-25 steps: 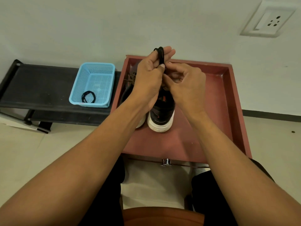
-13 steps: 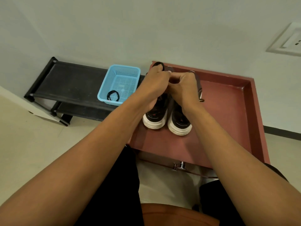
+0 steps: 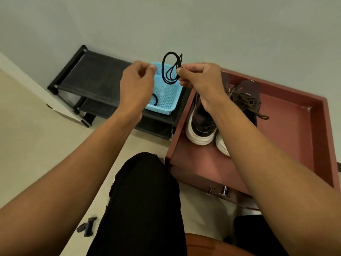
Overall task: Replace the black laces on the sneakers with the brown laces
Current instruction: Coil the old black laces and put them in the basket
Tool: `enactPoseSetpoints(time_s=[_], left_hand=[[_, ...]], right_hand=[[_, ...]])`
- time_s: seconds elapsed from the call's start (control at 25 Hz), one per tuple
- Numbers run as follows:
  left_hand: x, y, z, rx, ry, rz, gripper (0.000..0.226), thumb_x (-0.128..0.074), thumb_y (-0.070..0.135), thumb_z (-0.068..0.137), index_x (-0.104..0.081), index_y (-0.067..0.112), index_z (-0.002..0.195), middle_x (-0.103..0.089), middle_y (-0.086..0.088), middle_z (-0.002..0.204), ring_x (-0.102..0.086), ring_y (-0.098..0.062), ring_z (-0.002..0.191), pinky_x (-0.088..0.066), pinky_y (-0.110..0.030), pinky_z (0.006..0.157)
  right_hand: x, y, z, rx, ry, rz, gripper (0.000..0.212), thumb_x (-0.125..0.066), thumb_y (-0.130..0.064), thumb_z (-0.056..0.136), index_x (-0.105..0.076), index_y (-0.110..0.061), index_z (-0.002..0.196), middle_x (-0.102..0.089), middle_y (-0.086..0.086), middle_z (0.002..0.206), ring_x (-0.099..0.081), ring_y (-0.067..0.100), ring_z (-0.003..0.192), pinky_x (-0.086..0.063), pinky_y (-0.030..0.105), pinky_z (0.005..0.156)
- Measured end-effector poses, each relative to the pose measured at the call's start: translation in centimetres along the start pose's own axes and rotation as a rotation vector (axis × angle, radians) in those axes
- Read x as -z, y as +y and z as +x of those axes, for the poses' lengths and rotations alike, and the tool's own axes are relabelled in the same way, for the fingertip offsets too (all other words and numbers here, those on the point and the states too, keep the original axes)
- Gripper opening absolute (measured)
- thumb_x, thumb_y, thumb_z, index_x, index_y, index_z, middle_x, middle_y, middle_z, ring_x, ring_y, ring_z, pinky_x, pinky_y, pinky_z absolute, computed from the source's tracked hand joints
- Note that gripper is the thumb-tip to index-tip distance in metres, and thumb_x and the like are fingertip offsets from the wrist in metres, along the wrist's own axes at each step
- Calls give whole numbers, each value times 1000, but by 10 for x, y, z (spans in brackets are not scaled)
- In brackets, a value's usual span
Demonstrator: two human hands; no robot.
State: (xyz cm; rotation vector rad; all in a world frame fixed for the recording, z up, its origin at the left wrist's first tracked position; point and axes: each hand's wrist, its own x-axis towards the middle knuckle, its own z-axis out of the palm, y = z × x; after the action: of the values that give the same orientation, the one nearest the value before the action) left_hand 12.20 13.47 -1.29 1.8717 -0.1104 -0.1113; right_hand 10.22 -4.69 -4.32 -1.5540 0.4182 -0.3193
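My right hand [image 3: 199, 76] pinches a coiled black lace [image 3: 170, 68] and holds it up just above the blue basket [image 3: 166, 102]. To the left of the coil is my left hand [image 3: 135, 84], its fingers curled, apart from the lace and holding nothing. Another black lace [image 3: 155, 99] lies in the basket, partly hidden by my left wrist. Two dark sneakers with white soles stand in the red-brown tray [image 3: 295, 130]. The left sneaker [image 3: 201, 124] sits under my right forearm. The right sneaker [image 3: 249, 93] carries brown laces [image 3: 246, 102].
The basket rests on a low black rack [image 3: 92, 74] against the wall, left of the tray. A metal handle [image 3: 220, 191] sticks out of the tray's front. Small dark clips [image 3: 87, 227] lie on the floor by my knee [image 3: 145, 191].
Both hands have lifted off the sneakers and moved left over the basket. My left hand has let go of the coiled black lace, which my right hand still pinches. The view has swung left.
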Motion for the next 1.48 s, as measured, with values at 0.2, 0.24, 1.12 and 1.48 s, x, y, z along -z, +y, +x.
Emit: enactPoseSetpoints(time_s=[0.2, 0.24, 1.12, 1.48], left_hand=[[-2, -41, 38, 419, -231, -352, 49, -31, 37, 115, -55, 3, 139, -71, -15, 124, -76, -24, 104, -61, -39, 97], [0, -46, 45, 439, -227, -438, 49, -31, 36, 115, -58, 1, 134, -75, -16, 117, -77, -25, 101, -62, -40, 94], [-67, -106, 125, 86, -193, 874, 35, -66, 17, 99, -59, 3, 130, -65, -14, 133, -62, -29, 125, -49, -33, 88], [-68, -101, 117, -41, -176, 959, 17, -74, 6, 91, -62, 3, 102, -65, -18, 126, -66, -32, 115, -53, -37, 88]], right_hand=[[-33, 10, 20, -72, -61, -32, 17, -87, -7, 83, -80, 2, 95, -78, 16, 83, -72, 17, 69, -62, 29, 72], [-41, 13, 23, -95, -72, -53, 16, -87, -7, 83, -80, 2, 94, -78, 16, 82, -72, 18, 67, -62, 30, 71], [-84, 58, 73, -54, -307, -1474, 45, -78, -13, 87, -60, -15, 129, -58, 7, 127, -61, 28, 114, -45, 37, 79], [-78, 60, 67, 140, -265, -1460, 42, -69, -4, 93, -58, -5, 133, -53, 16, 140, -58, 34, 125, -46, 41, 86]])
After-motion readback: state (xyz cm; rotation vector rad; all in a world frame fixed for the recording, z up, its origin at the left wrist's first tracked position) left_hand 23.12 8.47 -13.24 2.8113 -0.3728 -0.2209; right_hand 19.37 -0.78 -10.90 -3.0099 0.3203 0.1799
